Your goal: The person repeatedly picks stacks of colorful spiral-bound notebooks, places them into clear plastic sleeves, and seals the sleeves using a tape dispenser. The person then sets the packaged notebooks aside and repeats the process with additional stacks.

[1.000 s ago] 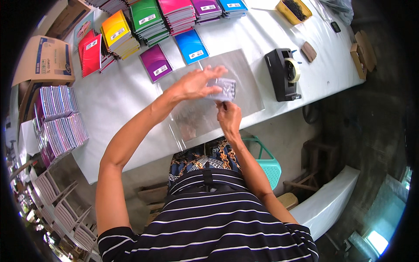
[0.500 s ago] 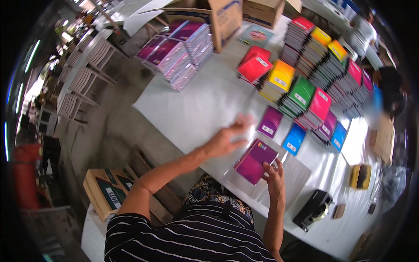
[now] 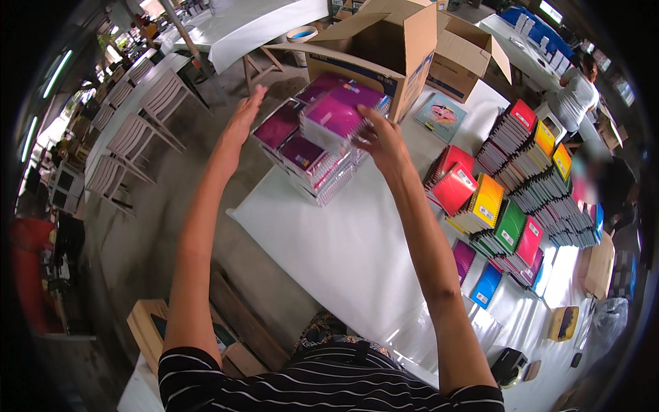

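Note:
My right hand [image 3: 386,143] grips the right edge of a purple spiral notebook [image 3: 336,113] on top of the pile of purple notebooks [image 3: 309,154] at the table's far left corner. One fingertip rests on its cover, and the other fingers are at its side. Motion blurs its near edge, so I cannot tell whether more than one notebook is in the grip. To the left of the pile my left hand [image 3: 241,122] is raised, fingers stretched out, holding nothing.
An open cardboard box [image 3: 419,51] stands behind the pile. Stacks of coloured spiral notebooks [image 3: 511,226] line the table's right side, with a blue notebook [image 3: 486,285] in front. A black tape dispenser [image 3: 509,364] lies near right. A person [image 3: 576,89] is at the back right.
The purple notebook has left the table's front and is now on the pile with my right hand. My left hand has moved out to the pile's left side. The view has shifted.

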### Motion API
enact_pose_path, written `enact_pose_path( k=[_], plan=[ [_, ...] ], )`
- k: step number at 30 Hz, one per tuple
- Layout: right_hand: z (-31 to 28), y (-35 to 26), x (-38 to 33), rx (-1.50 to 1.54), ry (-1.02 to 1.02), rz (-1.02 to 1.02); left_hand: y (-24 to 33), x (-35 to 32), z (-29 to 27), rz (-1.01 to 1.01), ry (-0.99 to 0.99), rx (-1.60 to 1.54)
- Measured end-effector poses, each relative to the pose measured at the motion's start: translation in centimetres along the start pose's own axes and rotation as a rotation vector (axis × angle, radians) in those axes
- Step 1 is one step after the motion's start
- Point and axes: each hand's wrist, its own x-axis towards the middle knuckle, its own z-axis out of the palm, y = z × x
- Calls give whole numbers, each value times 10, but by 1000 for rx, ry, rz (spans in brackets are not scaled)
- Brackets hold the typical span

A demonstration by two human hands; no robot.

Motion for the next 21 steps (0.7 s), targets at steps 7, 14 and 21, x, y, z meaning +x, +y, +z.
enact_pose_path(
  k=[7, 14, 21],
  plan=[
    [58, -4, 126, -168, -85, -118, 17, 135, -5, -166, -364, -368],
    [44, 32, 151, -779, -59, -475, 12, 137, 36, -25, -308, -340],
    [34, 30, 69, -943, -142, -821, -36, 192, -42, 245, -701, -426]
  ],
)
